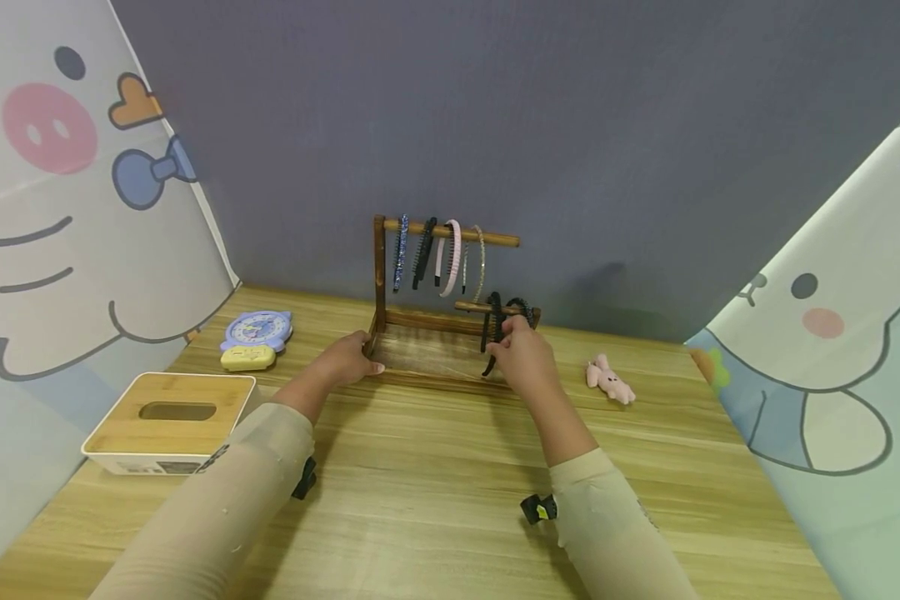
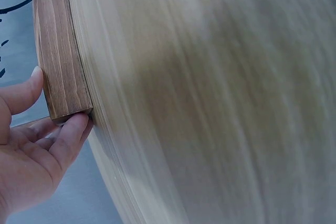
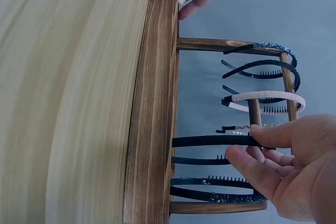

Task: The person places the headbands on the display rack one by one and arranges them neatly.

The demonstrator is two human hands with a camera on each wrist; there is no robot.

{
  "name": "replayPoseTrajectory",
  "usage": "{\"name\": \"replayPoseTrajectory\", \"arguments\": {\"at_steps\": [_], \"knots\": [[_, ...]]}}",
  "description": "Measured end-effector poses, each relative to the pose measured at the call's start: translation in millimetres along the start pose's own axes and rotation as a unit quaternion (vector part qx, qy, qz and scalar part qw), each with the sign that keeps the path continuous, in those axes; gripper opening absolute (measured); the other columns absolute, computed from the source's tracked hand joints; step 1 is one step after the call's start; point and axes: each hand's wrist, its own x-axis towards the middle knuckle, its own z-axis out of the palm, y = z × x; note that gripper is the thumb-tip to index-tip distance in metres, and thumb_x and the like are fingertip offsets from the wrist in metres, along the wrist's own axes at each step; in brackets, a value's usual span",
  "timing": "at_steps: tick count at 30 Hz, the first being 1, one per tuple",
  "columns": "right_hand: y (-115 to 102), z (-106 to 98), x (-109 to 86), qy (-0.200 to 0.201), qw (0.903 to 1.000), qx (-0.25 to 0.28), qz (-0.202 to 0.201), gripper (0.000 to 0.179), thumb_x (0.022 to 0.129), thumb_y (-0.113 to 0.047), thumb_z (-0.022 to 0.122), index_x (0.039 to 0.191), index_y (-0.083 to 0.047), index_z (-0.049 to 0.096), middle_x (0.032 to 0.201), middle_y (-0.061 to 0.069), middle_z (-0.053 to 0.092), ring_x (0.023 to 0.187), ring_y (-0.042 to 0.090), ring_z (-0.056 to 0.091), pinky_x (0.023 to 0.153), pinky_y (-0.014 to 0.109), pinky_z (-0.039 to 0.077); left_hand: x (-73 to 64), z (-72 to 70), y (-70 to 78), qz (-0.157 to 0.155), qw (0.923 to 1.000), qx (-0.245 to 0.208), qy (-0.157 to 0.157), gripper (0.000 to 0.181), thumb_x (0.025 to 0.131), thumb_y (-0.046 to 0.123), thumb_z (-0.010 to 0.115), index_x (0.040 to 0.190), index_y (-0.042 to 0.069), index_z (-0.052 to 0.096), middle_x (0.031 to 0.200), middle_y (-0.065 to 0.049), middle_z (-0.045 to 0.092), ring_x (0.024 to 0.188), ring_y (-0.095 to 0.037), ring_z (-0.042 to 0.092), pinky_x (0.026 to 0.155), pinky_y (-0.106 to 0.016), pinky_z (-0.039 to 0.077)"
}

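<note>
A brown wooden headband rack (image 1: 380, 275) stands at the back of the table. My left hand (image 1: 345, 360) grips its front left corner, thumb on one face and fingers round the end, as the left wrist view shows. At the rack's right, my right hand (image 1: 527, 360) pinches a black headband (image 3: 210, 140) between thumb and fingers. This headband is at the short lower bar (image 1: 471, 307), beside another dark headband with a glittery part (image 3: 236, 198). From the upper bar (image 1: 501, 239) hang several headbands, among them a blue glittery one (image 1: 401, 254) and a pink one (image 1: 453, 258).
Left of the rack lie a purple toy clock (image 1: 257, 328) and a small yellow case (image 1: 248, 358). A tissue box with a wooden lid (image 1: 176, 387) stands nearer on the left. On the right lies a small pink plush toy (image 1: 610, 381). A grey partition (image 1: 645, 167) rises behind.
</note>
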Motion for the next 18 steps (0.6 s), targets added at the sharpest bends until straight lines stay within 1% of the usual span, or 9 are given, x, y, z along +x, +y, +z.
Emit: {"name": "replayPoseTrajectory", "arguments": {"at_steps": [4,10,14,18], "knots": [[0.9,-1.1,0.1,0.001,1.0000,-0.005,-0.002,0.047,0.093,-0.036,0.068,0.129,-0.011,0.050,0.098,0.002,0.067,0.077,0.019,0.063,0.063,0.033,0.050,-0.1,0.1,0.4,0.001,1.0000,0.002,0.001,0.076,0.097,0.028,0.063,0.155,-0.001,0.021,0.156,-0.028,0.028,0.143,-0.047,0.027,0.114,-0.059,0.029],[2.1,-4.8,-1.7,-0.007,0.9999,-0.006,-0.006,0.057,0.093,-0.040,0.067,0.138,-0.012,0.048,0.100,0.003,0.066,0.079,0.020,0.062,0.063,0.033,0.049,-0.8,0.4,1.0,0.000,1.0000,0.001,0.003,0.076,0.098,0.027,0.062,0.155,-0.001,0.020,0.155,-0.029,0.028,0.143,-0.047,0.027,0.114,-0.059,0.029],[4.0,-8.8,-5.0,-0.010,0.9998,-0.011,-0.011,0.058,0.094,-0.042,0.066,0.140,-0.012,0.047,0.099,0.002,0.066,0.074,0.019,0.062,0.059,0.032,0.049,-1.3,0.7,1.1,0.001,1.0000,0.001,0.004,0.076,0.098,0.027,0.062,0.154,-0.002,0.021,0.155,-0.029,0.028,0.142,-0.047,0.027,0.114,-0.059,0.029],[8.8,-13.4,-8.9,-0.004,0.9997,-0.016,-0.017,0.056,0.095,-0.044,0.062,0.139,-0.014,0.047,0.096,0.002,0.066,0.064,0.018,0.060,0.053,0.031,0.047,-1.2,0.6,0.9,0.001,1.0000,0.000,0.002,0.076,0.098,0.028,0.062,0.155,-0.001,0.020,0.155,-0.029,0.028,0.143,-0.047,0.027,0.114,-0.059,0.029]]}}
